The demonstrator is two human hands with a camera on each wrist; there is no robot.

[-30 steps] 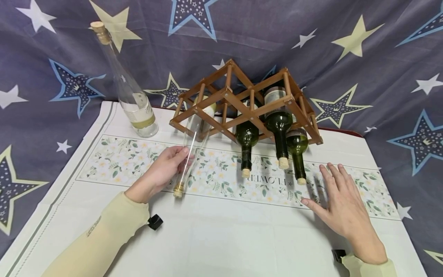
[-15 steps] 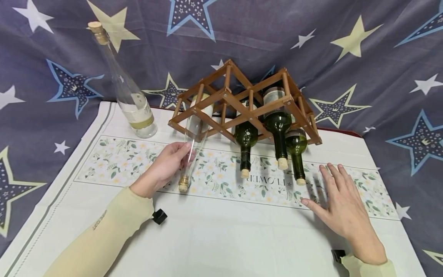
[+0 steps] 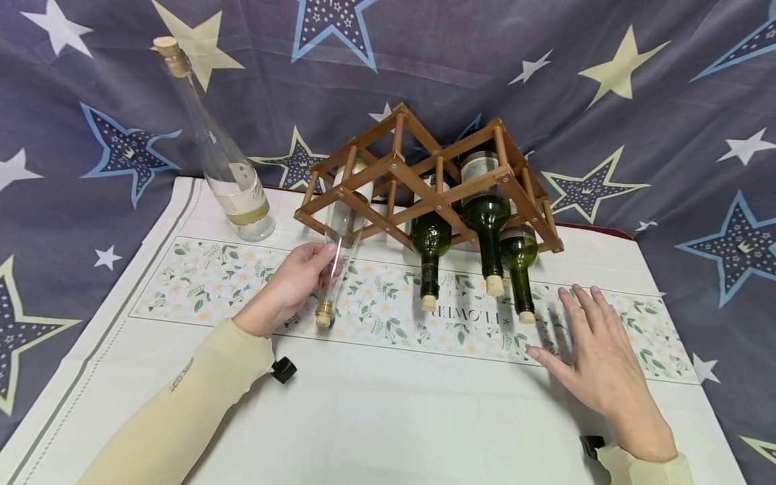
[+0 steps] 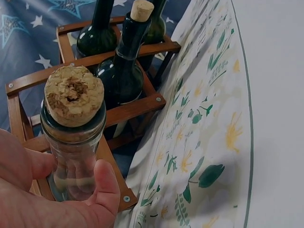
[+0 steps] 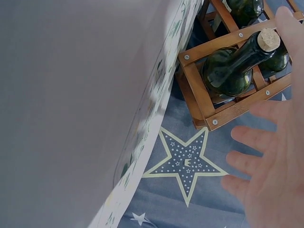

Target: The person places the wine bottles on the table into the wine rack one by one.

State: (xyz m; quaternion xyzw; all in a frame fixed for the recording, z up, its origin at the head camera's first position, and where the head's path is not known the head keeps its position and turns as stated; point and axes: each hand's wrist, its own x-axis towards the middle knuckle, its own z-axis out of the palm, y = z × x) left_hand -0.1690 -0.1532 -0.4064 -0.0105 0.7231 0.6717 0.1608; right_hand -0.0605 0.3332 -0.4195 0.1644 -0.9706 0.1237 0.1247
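Observation:
My left hand [image 3: 301, 277] grips the neck of a clear glass bottle [image 3: 345, 225], thumb on one side and fingers round the other. The bottle's body lies in the left opening of the wooden wine rack [image 3: 397, 165], its corked neck pointing toward me. In the left wrist view the cork [image 4: 73, 95] fills the mouth of the bottle, close to the camera. My right hand [image 3: 600, 360] is held with its fingers spread and holds nothing, to the right of the rack. Nearest to it is a green bottle [image 3: 520, 252] in the rack's lower right opening.
Two more green bottles, one in the middle [image 3: 431, 236] and one upper right [image 3: 486, 212], stick out of the rack cork first. Another clear corked bottle [image 3: 239, 185] stands upright at left. A flowered runner [image 3: 200, 283] crosses the white table; a starry cloth [image 3: 473, 60] hangs behind.
The left hand and the held bottle's neck have shifted slightly right and away from me, the bottle sitting a little deeper in the rack. My right hand has stayed put.

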